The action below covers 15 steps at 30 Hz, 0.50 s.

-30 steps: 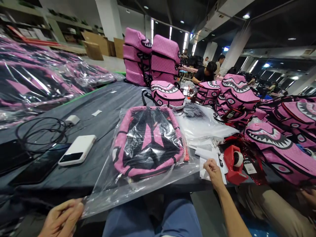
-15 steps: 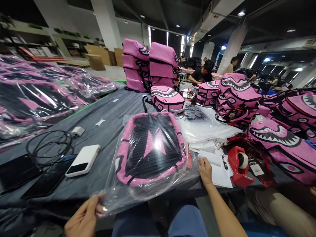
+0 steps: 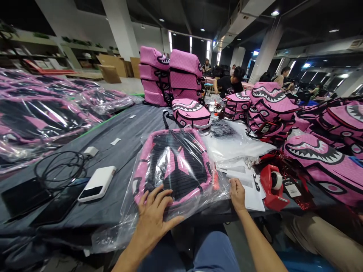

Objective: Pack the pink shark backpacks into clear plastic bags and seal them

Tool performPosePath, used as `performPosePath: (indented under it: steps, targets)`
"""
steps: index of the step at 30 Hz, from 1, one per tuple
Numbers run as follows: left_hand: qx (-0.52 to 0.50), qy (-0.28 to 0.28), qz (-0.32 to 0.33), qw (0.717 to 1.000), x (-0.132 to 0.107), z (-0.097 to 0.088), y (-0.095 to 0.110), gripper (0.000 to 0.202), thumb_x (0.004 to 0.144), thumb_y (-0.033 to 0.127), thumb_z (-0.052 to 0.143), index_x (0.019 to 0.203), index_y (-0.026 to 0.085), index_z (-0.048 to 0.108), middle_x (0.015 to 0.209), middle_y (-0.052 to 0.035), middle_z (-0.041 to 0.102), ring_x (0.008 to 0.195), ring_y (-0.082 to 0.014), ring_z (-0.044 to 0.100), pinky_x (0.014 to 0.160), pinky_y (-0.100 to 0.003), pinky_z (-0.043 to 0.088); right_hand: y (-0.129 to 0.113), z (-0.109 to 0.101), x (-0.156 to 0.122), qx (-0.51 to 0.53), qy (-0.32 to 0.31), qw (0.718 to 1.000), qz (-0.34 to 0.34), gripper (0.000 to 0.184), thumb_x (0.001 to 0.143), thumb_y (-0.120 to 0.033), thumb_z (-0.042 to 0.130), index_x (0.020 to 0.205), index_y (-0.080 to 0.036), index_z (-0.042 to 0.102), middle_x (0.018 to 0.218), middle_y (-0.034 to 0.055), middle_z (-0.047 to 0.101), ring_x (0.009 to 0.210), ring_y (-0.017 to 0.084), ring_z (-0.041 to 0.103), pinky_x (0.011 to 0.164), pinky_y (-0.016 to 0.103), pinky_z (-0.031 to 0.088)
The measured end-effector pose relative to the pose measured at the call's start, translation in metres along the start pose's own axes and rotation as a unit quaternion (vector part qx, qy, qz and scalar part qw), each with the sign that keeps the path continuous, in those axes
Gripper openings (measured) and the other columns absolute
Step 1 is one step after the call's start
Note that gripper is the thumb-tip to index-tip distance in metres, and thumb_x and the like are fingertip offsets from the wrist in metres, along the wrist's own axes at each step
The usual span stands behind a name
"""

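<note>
A pink and black backpack (image 3: pixel 187 166) lies back side up on the table, inside a clear plastic bag (image 3: pixel 113 234). My left hand (image 3: pixel 154 213) rests on the near left part of the bag, fingers spread over the wrapped backpack. The near left end of the plastic hangs loose past the table edge. At the bag's right side, my right hand (image 3: pixel 237 193) has its fingers closed on the plastic edge. A red strip (image 3: pixel 216 179) shows along the backpack's right side, under the film.
Flat plastic bags (image 3: pixel 235 136) and white papers (image 3: pixel 249 196) lie beside a red tape dispenser (image 3: pixel 274 187). Shark-face backpacks (image 3: pixel 314 155) crowd the right. A white power bank (image 3: pixel 97 184), phone and cable lie left. Wrapped backpacks (image 3: pixel 36 117) are piled far left; stacked ones (image 3: pixel 185 71) stand behind.
My left hand let go of the bag's near left corner and moved up and right onto the wrapped backpack, fingers spreading. My right hand stays at the right edge.
</note>
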<state>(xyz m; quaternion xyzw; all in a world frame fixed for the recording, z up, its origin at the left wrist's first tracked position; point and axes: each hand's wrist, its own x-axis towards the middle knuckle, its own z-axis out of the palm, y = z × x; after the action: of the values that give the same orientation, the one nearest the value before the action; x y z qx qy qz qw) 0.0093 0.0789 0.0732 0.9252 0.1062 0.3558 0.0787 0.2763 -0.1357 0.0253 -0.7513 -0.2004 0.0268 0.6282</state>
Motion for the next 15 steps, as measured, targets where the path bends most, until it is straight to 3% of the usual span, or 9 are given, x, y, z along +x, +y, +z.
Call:
performPosePath:
  steps: [3,7,10,12,15]
  targets:
    - [-0.019,-0.012,0.006,1.000,-0.006,-0.003,-0.002,0.037,0.083,0.058,0.074,0.094,0.025,0.063,0.118,-0.0070,0.072,0.129,-0.0338,0.055,0.116,-0.054,0.024,-0.003,0.000,0.000,0.001,-0.004,1.000,-0.003,0.059,0.088,-0.080,0.044,0.087,-0.023,0.056,0.048,-0.0094,0.036,0.041,0.013,0.037,0.044,0.027,0.034]
    - [-0.024,0.034,0.030,0.999,-0.016,-0.014,0.000,0.003,0.097,0.026,0.062,0.099,0.027,0.064,0.105,0.0002,0.076,0.116,-0.0235,0.064,0.113,-0.046,0.028,-0.002,0.000,0.000,-0.004,0.007,1.000,-0.006,0.060,0.088,-0.081,0.042,0.087,-0.023,0.057,0.047,-0.0091,0.038,0.041,0.014,0.039,0.045,0.027,0.035]
    - [-0.027,0.052,0.047,0.997,-0.008,-0.013,-0.002,0.010,0.099,0.023,0.057,0.095,0.027,0.065,0.092,0.0040,0.077,0.104,-0.0206,0.068,0.109,-0.044,0.028,0.000,-0.002,-0.001,-0.004,0.013,1.000,-0.007,0.059,0.088,-0.081,0.043,0.086,-0.023,0.057,0.047,-0.0086,0.040,0.042,0.014,0.041,0.046,0.027,0.036]
    - [-0.064,0.019,0.017,0.998,0.006,-0.008,-0.009,0.018,0.100,0.029,0.053,0.089,0.026,0.066,0.087,0.0029,0.076,0.096,-0.0203,0.069,0.103,-0.043,0.034,0.000,-0.004,-0.001,0.007,0.013,1.000,-0.002,0.059,0.087,-0.081,0.045,0.085,-0.024,0.056,0.047,-0.0088,0.040,0.041,0.014,0.041,0.045,0.027,0.035]
    - [-0.211,-0.130,-0.085,0.965,0.030,-0.001,-0.024,0.039,0.098,0.046,0.047,0.074,0.023,0.066,0.085,-0.0031,0.071,0.083,-0.0202,0.066,0.083,-0.036,0.047,0.001,-0.007,-0.001,0.030,0.011,0.999,0.018,0.061,0.082,-0.085,0.048,0.083,-0.024,0.054,0.044,-0.0100,0.038,0.038,0.014,0.038,0.041,0.027,0.033]
